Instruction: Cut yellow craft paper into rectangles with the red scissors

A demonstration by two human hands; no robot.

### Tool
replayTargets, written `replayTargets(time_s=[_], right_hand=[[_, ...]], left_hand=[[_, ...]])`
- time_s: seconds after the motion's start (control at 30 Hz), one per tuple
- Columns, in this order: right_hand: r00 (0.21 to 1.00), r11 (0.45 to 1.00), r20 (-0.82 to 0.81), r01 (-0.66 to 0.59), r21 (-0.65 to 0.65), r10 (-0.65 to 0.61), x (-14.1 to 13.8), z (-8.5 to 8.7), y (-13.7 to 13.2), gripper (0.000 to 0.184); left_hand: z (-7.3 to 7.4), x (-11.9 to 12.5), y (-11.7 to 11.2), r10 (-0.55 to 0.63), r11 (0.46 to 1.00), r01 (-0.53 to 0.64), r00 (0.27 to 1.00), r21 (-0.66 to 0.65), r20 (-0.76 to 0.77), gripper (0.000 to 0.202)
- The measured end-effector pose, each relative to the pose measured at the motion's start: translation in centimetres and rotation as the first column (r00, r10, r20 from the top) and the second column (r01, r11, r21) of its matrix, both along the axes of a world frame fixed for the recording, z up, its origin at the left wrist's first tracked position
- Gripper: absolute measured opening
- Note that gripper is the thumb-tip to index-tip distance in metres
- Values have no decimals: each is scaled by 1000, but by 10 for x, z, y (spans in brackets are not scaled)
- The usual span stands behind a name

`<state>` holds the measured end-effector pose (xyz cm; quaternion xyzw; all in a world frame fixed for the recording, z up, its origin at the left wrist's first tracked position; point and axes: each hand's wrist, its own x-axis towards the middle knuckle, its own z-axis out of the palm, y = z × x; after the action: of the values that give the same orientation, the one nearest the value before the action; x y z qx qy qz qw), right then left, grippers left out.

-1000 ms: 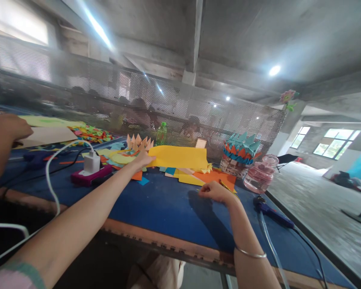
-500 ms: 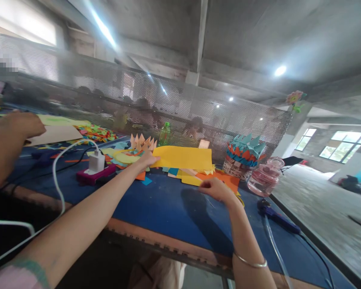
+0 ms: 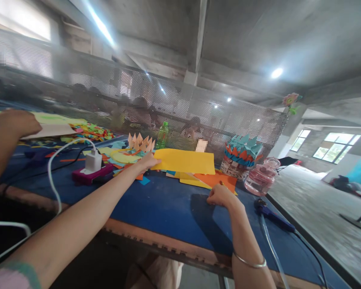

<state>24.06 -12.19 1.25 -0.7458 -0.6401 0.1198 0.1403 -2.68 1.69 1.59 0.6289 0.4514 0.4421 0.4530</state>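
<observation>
My left hand (image 3: 147, 161) reaches far across the blue table (image 3: 165, 204) and grips the left edge of a yellow paper sheet (image 3: 186, 161), lifted slightly above a pile of orange and yellow papers (image 3: 213, 180). My right hand (image 3: 221, 196), a bangle on its wrist, rests closed on the table near the orange paper's front edge; what it pinches is too small to make out.
A white charger on a pink block (image 3: 92, 168) with a white cable lies left. Another person's hand (image 3: 13, 122) is at far left. A paper-spiked basket (image 3: 242, 154), a pink glass jar (image 3: 261, 176), a glue gun (image 3: 272, 214), a green bottle (image 3: 162, 134) and a mesh screen (image 3: 174, 108) stand behind.
My left hand has lifted the yellow sheet slightly and drawn it nearer. My right hand has slid a little to the right along the table.
</observation>
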Motion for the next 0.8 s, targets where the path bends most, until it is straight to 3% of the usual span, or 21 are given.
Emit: replayTargets(time_s=[0.1, 0.17, 0.23, 0.27, 0.37, 0.4, 0.43, 0.47, 0.5, 0.53, 0.57, 0.6, 0.63, 0.67, 0.7, 0.73, 0.8], right_hand=[[999, 999, -23, -32, -27, 31, 4, 1, 0, 19], [988, 992, -98, -122, -42, 117, 1, 4, -3, 14], [914, 955, -291, -298, -4, 284, -11, 10, -7, 9], [821, 915, -424, -400, 48, 381, -20, 13, -9, 10], [503, 761, -683, -637, 120, 529, -53, 20, -17, 24], [396, 645, -738, -761, 69, 546, -62, 22, -18, 36], [305, 495, -780, -869, 7, 546, -69, 22, -19, 52], [254, 400, -807, -916, -23, 534, -73, 23, -18, 62], [236, 382, -816, -924, -20, 528, -74, 22, -17, 66], [250, 463, -807, -886, 33, 535, -71, 21, -13, 63], [293, 607, -785, -784, 129, 545, -65, 20, -9, 55], [360, 761, -758, -591, 267, 545, -58, 18, -4, 44], [444, 858, -743, -368, 359, 501, -49, 16, 1, 40], [536, 885, -716, -151, 440, 447, -41, 14, 7, 36], [641, 855, -669, 40, 518, 375, -33, 11, 11, 32], [749, 800, -597, 156, 580, 287, -26, 9, 15, 28], [900, 723, -417, 204, 660, 126, -19, 4, 21, 23]], left_hand=[[-4, 3, 1, -81, 996, 79, 996, -41, -42, 41], [-6, 5, 2, -116, 991, 112, 992, -73, -49, 33], [-8, 7, 2, -135, 987, 130, 990, -91, -50, 30], [-9, 8, 2, -144, 985, 139, 988, -98, -49, 30], [-10, 12, 0, -158, 982, 153, 987, -113, -38, 30], [-11, 13, -2, -164, 980, 159, 986, -117, -32, 29], [-11, 14, -3, -174, 978, 170, 984, -123, -24, 28], [-11, 15, -4, -194, 973, 190, 981, -133, -13, 26], [-11, 16, -5, -226, 964, 225, 974, -141, 5, 25], [-11, 17, -6, -258, 955, 258, 966, -148, 23, 23], [-11, 18, -7, -288, 945, 290, 957, -150, 39, 22], [-12, 18, -8, -309, 938, 313, 950, -151, 49, 20], [-12, 19, -8, -321, 933, 325, 946, -152, 51, 19], [-13, 19, -8, -332, 929, 336, 942, -155, 50, 17], [-14, 20, -8, -342, 924, 345, 939, -164, 46, 16], [-15, 20, -9, -354, 917, 356, 934, -178, 43, 14], [-17, 21, -10, -391, 895, 395, 918, -208, 60, 15]])
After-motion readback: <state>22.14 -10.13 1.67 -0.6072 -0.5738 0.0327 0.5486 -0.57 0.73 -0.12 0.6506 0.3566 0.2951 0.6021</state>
